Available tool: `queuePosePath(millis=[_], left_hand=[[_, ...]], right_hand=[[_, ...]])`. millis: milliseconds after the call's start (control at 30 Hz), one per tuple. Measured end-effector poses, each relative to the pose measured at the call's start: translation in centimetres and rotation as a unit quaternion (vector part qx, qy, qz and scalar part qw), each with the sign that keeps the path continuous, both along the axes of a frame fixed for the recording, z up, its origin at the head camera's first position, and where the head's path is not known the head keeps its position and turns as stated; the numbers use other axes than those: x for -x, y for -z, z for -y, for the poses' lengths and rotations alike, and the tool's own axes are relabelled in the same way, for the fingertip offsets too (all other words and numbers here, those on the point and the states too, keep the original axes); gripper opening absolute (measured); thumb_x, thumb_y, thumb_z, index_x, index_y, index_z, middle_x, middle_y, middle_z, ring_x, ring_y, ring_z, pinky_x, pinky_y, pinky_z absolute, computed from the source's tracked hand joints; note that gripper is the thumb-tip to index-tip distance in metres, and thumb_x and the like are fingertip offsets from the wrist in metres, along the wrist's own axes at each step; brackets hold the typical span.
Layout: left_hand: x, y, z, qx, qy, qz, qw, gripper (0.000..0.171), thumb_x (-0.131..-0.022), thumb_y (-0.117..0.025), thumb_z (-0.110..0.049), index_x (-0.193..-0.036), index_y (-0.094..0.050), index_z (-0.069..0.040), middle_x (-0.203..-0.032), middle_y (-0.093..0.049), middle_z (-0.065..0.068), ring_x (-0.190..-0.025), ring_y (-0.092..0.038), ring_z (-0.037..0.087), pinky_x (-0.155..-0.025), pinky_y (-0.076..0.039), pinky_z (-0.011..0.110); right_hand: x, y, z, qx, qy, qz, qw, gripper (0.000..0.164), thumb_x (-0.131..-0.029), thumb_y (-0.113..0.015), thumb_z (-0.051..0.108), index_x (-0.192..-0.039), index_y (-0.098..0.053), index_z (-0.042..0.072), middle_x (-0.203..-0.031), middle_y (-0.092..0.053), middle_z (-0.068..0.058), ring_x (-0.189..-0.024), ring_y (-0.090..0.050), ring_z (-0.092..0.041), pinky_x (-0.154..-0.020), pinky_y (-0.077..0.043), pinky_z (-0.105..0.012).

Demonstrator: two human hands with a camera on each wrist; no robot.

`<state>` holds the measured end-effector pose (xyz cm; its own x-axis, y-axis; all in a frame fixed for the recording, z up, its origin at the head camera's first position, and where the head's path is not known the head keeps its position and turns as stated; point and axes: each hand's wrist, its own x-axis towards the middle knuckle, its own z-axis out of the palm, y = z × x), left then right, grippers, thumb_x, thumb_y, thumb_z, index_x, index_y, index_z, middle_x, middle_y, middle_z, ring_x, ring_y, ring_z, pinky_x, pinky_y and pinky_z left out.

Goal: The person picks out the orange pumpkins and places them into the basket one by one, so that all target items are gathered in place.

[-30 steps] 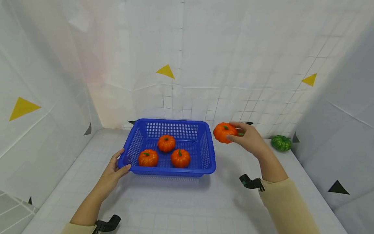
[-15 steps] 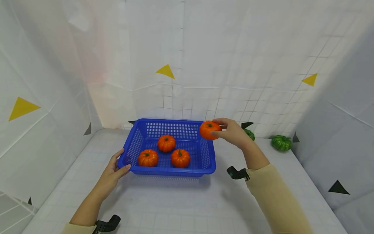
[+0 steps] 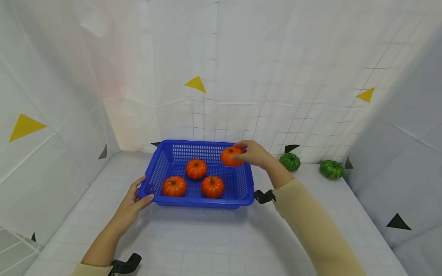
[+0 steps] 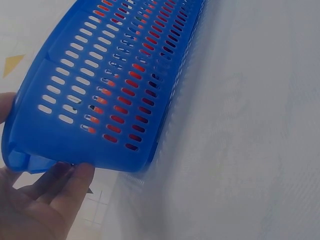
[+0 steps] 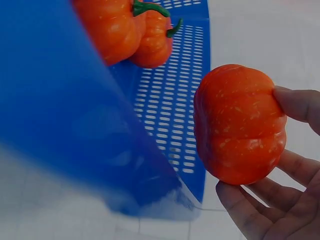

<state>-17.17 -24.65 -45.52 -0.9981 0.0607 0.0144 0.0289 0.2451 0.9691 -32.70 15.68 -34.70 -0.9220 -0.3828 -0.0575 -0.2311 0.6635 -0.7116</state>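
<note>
A blue plastic basket (image 3: 203, 202) with slotted walls stands on the white table. Inside it sit three small orange pumpkins, one at the back (image 3: 196, 169), a front left pumpkin (image 3: 174, 186) and a front right pumpkin (image 3: 212, 187). My left hand (image 3: 132, 205) grips the basket's left front corner, thumb on the rim; the left wrist view shows its fingers (image 4: 75, 187) at the basket's end. Above the basket's right back part, my right hand (image 3: 254, 154) holds another orange pumpkin (image 5: 242, 125) between thumb and fingers.
Two green pumpkins lie at the table's back right, a nearer one (image 3: 290, 161) and one farther right (image 3: 331, 169). White sheeting (image 3: 241, 76) with yellow and black triangles walls in the back and both sides.
My right hand has carried the orange pumpkin leftward, from beside the basket to over its right back part, uncovering a green pumpkin behind. The left hand and basket have stayed in place.
</note>
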Motion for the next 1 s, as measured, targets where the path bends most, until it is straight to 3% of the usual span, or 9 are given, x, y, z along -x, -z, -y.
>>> queuePosePath(millis=[367, 633, 1000], left_hand=[[0.0, 0.1, 0.0, -0.003, 0.003, -0.001, 1.0000, 0.077, -0.103, -0.058, -0.023, -0.162, -0.008, -0.017, -0.156, -0.025, 0.032, -0.135, -0.041, 0.045, -0.097, -0.049, 0.019], [0.0, 0.0, 0.1, -0.004, -0.003, -0.002, 1.0000, 0.077, -0.104, -0.057, -0.023, -0.162, -0.007, -0.017, -0.156, -0.025, 0.031, -0.134, -0.041, 0.045, -0.096, -0.049, 0.018], [0.0, 0.1, 0.0, -0.004, -0.003, -0.002, 1.0000, 0.077, -0.103, -0.058, -0.023, -0.162, -0.007, -0.017, -0.155, -0.025, 0.032, -0.135, -0.042, 0.045, -0.096, -0.049, 0.020]], right_hand=[[1.7, 0.6, 2.9, -0.033, -0.011, 0.024, 0.999, 0.059, -0.089, -0.074, 0.032, -0.139, -0.057, 0.006, -0.140, -0.054, -0.019, -0.125, -0.052, -0.035, -0.107, -0.044, -0.050], [3.2, 2.1, 4.4, -0.035, -0.013, 0.056, 0.998, 0.059, -0.089, -0.074, 0.029, -0.138, -0.057, 0.002, -0.136, -0.057, -0.018, -0.121, -0.055, -0.033, -0.104, -0.048, -0.044], [3.8, 3.8, 5.2, -0.050, -0.003, 0.073, 0.996, 0.057, -0.089, -0.076, 0.024, -0.138, -0.057, 0.002, -0.137, -0.057, -0.018, -0.123, -0.056, -0.032, -0.105, -0.048, -0.041]])
